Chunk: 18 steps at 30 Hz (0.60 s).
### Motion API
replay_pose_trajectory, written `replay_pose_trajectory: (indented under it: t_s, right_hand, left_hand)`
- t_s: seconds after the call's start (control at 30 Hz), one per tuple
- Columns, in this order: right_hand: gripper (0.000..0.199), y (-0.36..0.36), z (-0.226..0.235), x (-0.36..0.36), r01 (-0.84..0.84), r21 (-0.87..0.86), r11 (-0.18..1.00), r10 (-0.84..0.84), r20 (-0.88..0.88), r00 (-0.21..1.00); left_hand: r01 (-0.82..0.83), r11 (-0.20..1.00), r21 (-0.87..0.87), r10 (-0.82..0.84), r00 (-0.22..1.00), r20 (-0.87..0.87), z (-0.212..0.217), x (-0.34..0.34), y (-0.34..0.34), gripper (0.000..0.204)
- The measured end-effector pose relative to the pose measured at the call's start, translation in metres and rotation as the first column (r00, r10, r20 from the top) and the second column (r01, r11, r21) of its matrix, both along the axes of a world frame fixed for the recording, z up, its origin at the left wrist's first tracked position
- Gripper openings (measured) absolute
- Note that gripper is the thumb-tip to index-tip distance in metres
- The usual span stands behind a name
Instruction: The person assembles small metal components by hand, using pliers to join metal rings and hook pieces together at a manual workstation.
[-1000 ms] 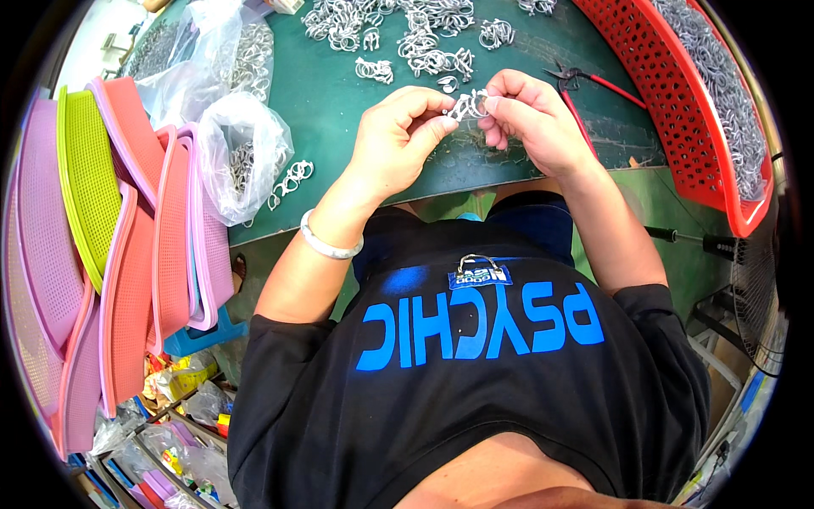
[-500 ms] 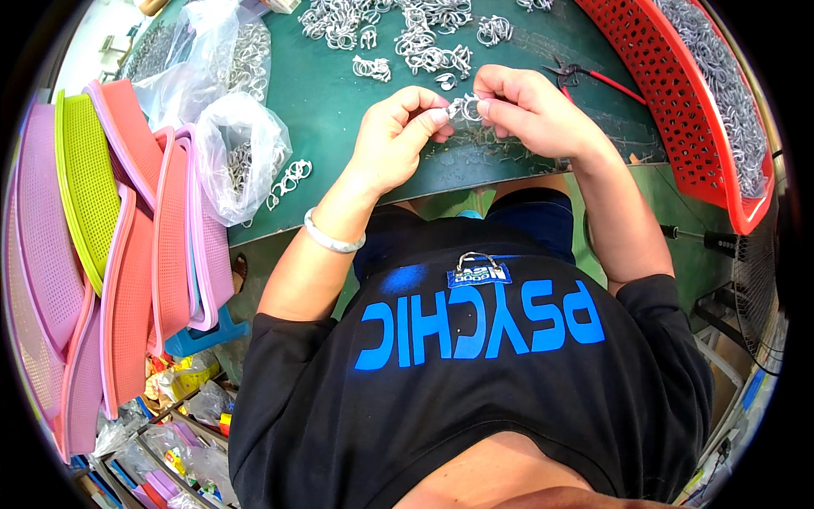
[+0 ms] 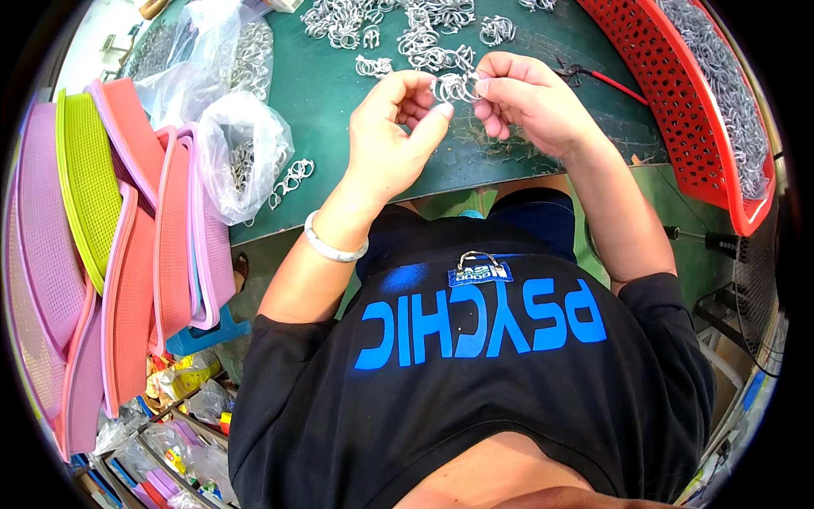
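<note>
My left hand [image 3: 397, 136] and my right hand [image 3: 527, 97] meet above the green cutting mat [image 3: 339, 93]. Together they pinch a small cluster of silver metal rings [image 3: 455, 86] between thumbs and fingertips. A white bracelet [image 3: 332, 246] sits on my left wrist. Just beyond my hands lies a heap of the same silver ring clusters [image 3: 398, 30] spread over the mat.
A red perforated basket [image 3: 678, 110] full of metal rings stands at the right. Clear plastic bags of rings [image 3: 242, 153] lie at the left, with a few loose rings [image 3: 291, 178] beside them. Stacked pink, green and purple trays [image 3: 102, 246] lean at far left. Red-handled pliers [image 3: 593, 72] lie behind my right hand.
Both hands have stayed together over the mat, shifting slightly as the fingers work the ring cluster. Nothing was picked up or put down.
</note>
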State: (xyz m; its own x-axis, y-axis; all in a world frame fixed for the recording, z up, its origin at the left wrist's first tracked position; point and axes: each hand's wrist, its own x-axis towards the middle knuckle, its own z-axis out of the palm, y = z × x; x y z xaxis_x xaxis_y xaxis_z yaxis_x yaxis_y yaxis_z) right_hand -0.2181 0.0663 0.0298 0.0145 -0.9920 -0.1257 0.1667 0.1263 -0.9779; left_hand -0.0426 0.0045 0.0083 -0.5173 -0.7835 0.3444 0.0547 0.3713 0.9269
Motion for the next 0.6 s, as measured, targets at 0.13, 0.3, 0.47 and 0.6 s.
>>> replay_pose_trajectory:
  t_s: [0.13, 0.3, 0.47, 0.6]
  right_hand:
    - [0.009, 0.000, -0.002, 0.002, -0.017, 0.025, 1.000, 0.013, 0.132, 0.991]
    - [0.009, -0.003, -0.007, 0.000, -0.100, 0.056, 0.993, 0.079, 0.291, 0.953]
    - [0.011, -0.003, -0.013, -0.002, -0.186, 0.025, 0.982, 0.149, 0.493, 0.857]
    - [0.013, -0.007, -0.020, -0.004, -0.256, 0.016, 0.967, 0.200, 0.575, 0.793]
  left_hand:
    - [0.079, 0.991, 0.108, -0.083, 0.996, 0.028, -0.001, 0.001, -0.005, 0.016]
    - [0.254, 0.867, 0.428, -0.141, 0.950, -0.277, 0.001, -0.003, 0.000, 0.010]
    - [0.152, 0.986, -0.073, -0.159, 0.981, -0.113, -0.014, -0.003, -0.017, 0.009]
    - [0.151, 0.967, -0.204, -0.172, 0.981, -0.089, -0.012, -0.003, -0.017, 0.009]
